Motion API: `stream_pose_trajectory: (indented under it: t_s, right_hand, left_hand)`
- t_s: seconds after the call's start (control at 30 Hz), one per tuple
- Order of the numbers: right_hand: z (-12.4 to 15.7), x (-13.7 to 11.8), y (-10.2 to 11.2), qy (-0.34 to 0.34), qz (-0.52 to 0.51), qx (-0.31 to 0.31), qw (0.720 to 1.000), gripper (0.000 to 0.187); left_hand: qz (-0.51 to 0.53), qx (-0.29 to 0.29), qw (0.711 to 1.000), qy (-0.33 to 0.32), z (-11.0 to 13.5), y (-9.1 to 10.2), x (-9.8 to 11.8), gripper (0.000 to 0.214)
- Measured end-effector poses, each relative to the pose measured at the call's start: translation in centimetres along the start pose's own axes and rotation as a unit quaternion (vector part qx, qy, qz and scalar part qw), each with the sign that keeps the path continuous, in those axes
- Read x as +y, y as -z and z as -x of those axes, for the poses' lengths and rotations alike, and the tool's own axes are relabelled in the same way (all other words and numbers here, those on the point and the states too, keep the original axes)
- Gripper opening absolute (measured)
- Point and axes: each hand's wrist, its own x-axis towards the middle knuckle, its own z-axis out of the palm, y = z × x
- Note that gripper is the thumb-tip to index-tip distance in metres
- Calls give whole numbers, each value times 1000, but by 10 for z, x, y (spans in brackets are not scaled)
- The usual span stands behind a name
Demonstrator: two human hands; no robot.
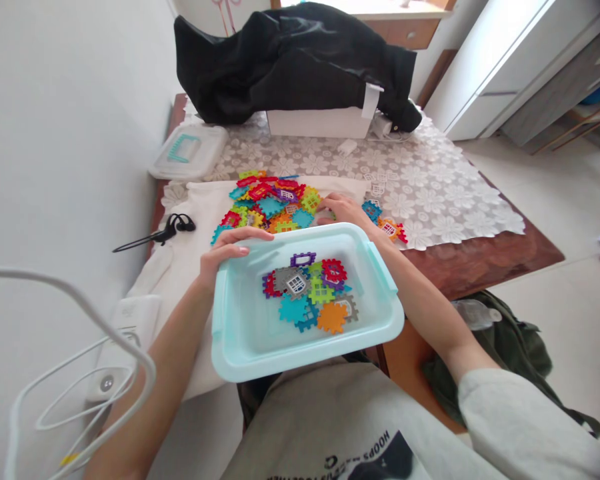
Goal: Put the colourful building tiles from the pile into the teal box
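A pale blue plastic bin (240, 347) is tilted in front of me above the near table edge. Several flat toothed building pieces lie in it, among them an orange one (333, 317) and a grey one (283, 280). My left hand (233, 248) grips the bin's far left corner, fingers over the rim. Beyond the bin, a pile of colourful toothed pieces (269, 205) lies on a white cloth. My right hand (341, 207) is at the pile's right side, fingers curved and apart from the thumb, beside a yellow-green piece (311, 199). The bin's rim partly hides this hand.
Loose pieces (391, 229) lie right of my right wrist. A translucent lid (189, 152) and black earphones (173, 229) lie on the left. Black fabric (300, 63) covers a white box (320, 123) at the back. A white cable (80, 283) loops at the near left.
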Motion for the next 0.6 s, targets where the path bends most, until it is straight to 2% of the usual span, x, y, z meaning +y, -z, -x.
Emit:
stream_pose_trajectory:
  t_s: [0.1,0.27,0.47,0.6]
  right_hand:
    - [-2,-2,0,-7,2,14,1000,29]
    - [-4,-3,1,-28,-21,84,996,18]
    - [-3,-8,5,-38,-105,157,981,57]
    - [-1,-17,13,-56,-198,228,952,80]
  left_hand:
    - [-22,-1,1000,-18,0,2,-2,31]
    - [-22,-9,999,-27,-1,-1,1,32]
    - [-14,-6,1000,-19,0,-4,5,30]
    - [-12,-8,1000,-10,1,-4,6,32]
